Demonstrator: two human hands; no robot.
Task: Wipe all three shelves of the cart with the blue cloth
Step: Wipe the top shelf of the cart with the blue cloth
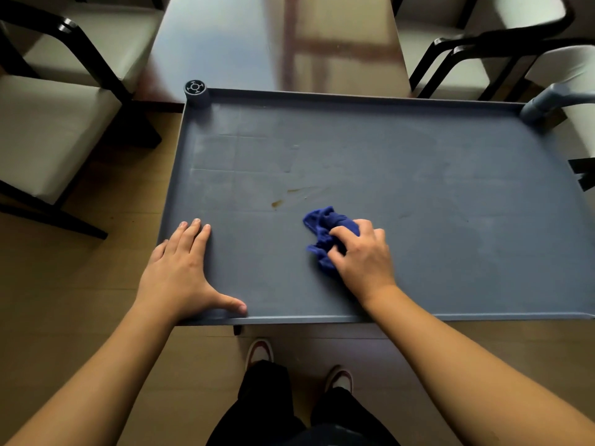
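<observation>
The cart's grey top shelf [418,175] fills the middle of the head view, with a low raised rim. A crumpled blue cloth [323,228] lies on the shelf near its front centre, and my right hand [362,252] presses down on it, fingers closed over the fabric. My left hand [183,268] rests flat on the shelf's front left corner, fingers spread, thumb along the front rim. A small brown stain [277,203] sits just left of and beyond the cloth. The lower shelves are hidden under the top one.
A glossy table [273,43] stands beyond the cart. Cream chairs with black frames flank it, one at the left [48,130] and one at the right [483,53]. The cart's corner post [195,91] and handle [553,98] rise at the far corners. My shoes [259,350] stand on wood flooring.
</observation>
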